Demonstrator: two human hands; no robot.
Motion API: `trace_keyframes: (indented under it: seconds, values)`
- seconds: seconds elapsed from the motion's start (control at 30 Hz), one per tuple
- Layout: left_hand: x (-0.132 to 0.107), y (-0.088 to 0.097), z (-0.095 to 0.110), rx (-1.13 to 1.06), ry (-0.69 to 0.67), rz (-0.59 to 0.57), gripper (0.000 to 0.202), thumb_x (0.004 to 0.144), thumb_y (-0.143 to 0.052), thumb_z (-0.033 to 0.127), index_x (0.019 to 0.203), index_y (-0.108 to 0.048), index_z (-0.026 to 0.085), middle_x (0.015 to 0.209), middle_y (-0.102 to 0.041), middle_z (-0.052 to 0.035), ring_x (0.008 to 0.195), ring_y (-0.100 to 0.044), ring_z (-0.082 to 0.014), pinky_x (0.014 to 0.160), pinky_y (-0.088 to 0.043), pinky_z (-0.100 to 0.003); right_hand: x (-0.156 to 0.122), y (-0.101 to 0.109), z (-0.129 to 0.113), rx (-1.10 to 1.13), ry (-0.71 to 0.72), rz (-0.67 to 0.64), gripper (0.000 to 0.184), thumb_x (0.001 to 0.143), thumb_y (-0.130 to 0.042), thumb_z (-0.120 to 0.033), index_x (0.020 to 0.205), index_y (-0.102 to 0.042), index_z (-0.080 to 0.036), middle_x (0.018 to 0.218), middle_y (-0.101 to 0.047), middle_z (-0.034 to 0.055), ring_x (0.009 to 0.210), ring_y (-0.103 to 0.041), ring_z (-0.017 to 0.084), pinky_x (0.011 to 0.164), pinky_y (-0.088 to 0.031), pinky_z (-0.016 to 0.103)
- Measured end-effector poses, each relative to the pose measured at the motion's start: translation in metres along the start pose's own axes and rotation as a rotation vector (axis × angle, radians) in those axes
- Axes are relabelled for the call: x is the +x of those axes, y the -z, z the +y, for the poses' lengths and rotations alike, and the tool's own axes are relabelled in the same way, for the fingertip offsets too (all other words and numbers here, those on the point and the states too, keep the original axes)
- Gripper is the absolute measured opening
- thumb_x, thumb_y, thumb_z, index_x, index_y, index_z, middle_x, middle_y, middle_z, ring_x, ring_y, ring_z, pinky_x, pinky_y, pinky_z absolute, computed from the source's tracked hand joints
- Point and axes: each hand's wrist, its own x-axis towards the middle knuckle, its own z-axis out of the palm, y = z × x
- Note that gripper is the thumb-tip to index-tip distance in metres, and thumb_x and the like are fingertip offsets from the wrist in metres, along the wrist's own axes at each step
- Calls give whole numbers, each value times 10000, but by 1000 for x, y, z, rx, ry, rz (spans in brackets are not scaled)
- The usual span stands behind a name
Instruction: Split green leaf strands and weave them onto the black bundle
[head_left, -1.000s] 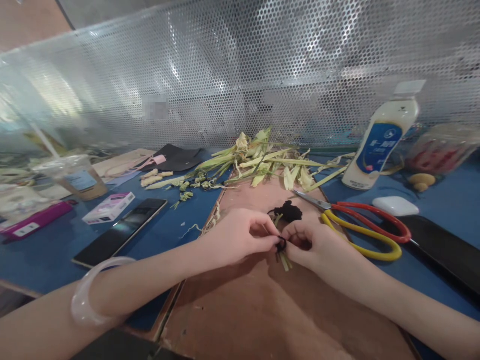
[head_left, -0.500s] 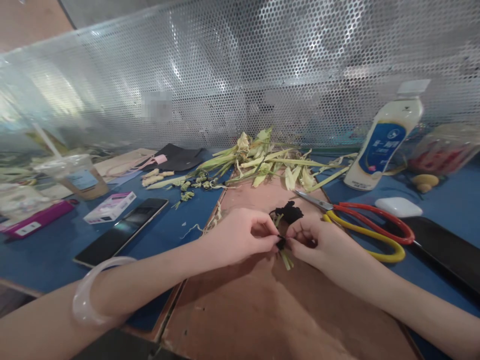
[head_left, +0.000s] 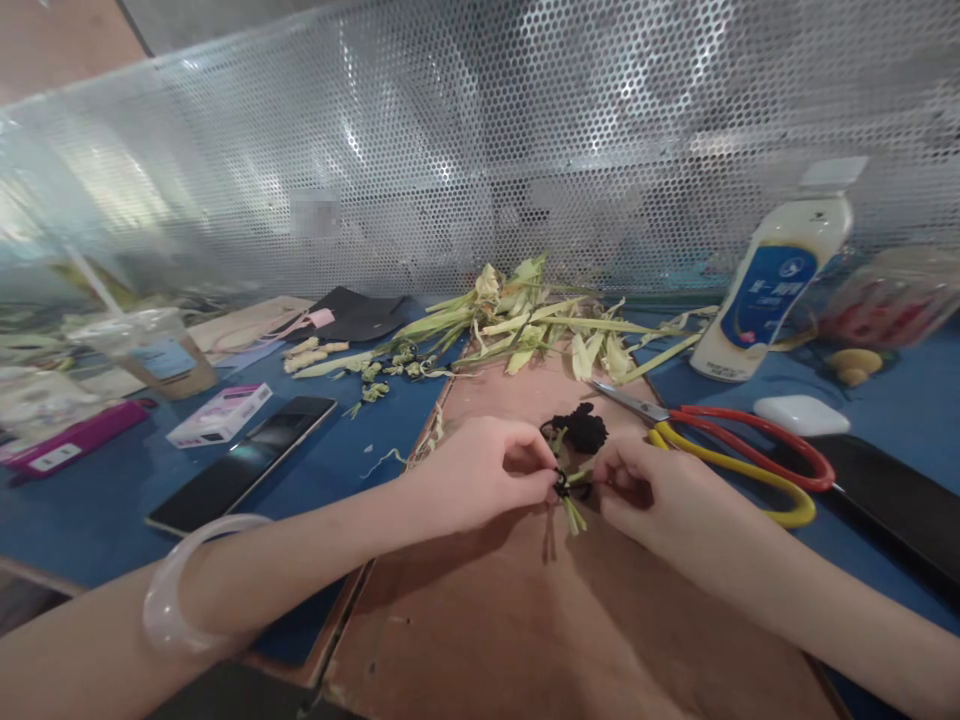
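Observation:
My left hand (head_left: 499,475), with a pale bangle on its wrist, pinches black yarn (head_left: 561,484) where it is looped around a small bundle of green husk strips (head_left: 576,516). On the other side, the thumb and fingers of my right hand (head_left: 637,485) are closed on a strand of the yarn, beside a strip that sticks out to the right. Just beyond the fingers lies a fluffy black clump (head_left: 583,428), which looks like yarn. To the right are scissors (head_left: 731,450) with one red and one yellow handle, blades part open.
Corn husks (head_left: 532,315) are heaped at the back, before a perforated metal panel (head_left: 420,140). A white bottle (head_left: 772,285) stands at the right, near a dark phone (head_left: 885,500). Another phone (head_left: 244,465), a small box (head_left: 220,414) and a drink cup (head_left: 161,355) are at the left.
My right hand has drawn a little to the right, away from the left, pulling the yarn. More of the looped bundle shows between them. My left hand stays in place.

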Motion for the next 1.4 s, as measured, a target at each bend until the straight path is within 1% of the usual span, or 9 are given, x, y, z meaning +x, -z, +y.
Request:
trace_keyframes:
  seconds: [0.13,0.33,0.57,0.73,0.9,1.03,1.17,1.3,1.4]
  values:
    - [0,0,0,7,4,-10,107,744,-520,256,780,-597,190,763,-682,2,719,-626,-134,680,-453,-247,-3,-3,-2,-18,97,23,131,658,-500,-167,764,-565,-206,540,-504,-40,535,-465,122,529,-322,242]
    - [-1,1,2,41,-1,1,124,733,-522,257,777,-608,179,758,-679,-6,726,-614,-143,690,-444,-253,-5,-6,-8,-24,189,104,112,722,-518,-238,811,-585,-229,541,-491,-52,511,-437,111,610,-336,277]
    - [0,2,4,55,6,-7,121,726,-524,262,775,-607,189,761,-682,9,724,-610,-142,685,-442,-244,0,-15,-2,-31,214,178,94,726,-560,-246,813,-594,-235,517,-481,-43,539,-439,127,586,-333,265]
    - [0,2,3,50,34,-16,167,742,-501,280,815,-614,183,773,-684,-11,728,-612,-154,691,-449,-255,0,-18,1,-46,224,193,14,732,-557,-236,727,-555,-223,516,-471,-42,541,-421,127,623,-333,278]
    - [0,4,4,73,36,-29,201,757,-479,292,843,-626,185,787,-685,-12,721,-609,-153,692,-447,-256,-1,-17,-1,-54,166,152,32,734,-555,-265,716,-552,-239,541,-490,-35,571,-421,146,624,-323,283]
    - [0,4,5,73,35,-38,211,744,-508,320,848,-628,180,801,-682,-19,728,-609,-155,683,-448,-254,1,-18,-2,-49,146,160,42,726,-558,-273,701,-561,-240,547,-502,-27,586,-428,154,607,-315,277]
    - [0,3,5,50,36,-44,217,732,-538,349,821,-624,172,797,-679,-24,735,-610,-158,678,-450,-254,0,-17,-3,-63,140,165,25,714,-550,-238,698,-570,-235,544,-500,-19,601,-433,160,568,-300,261]
    - [1,5,6,31,9,-41,189,764,-499,312,808,-622,175,802,-678,-17,748,-608,-150,699,-448,-256,-2,-14,-5,-73,151,135,18,714,-540,-228,718,-556,-234,535,-493,-31,581,-430,149,595,-304,267]
    - [1,5,6,19,9,-43,167,758,-507,293,786,-619,172,790,-679,-15,751,-609,-149,709,-449,-255,-3,-12,-4,-87,189,127,56,712,-529,-224,763,-553,-230,559,-503,-31,576,-436,142,610,-300,271]
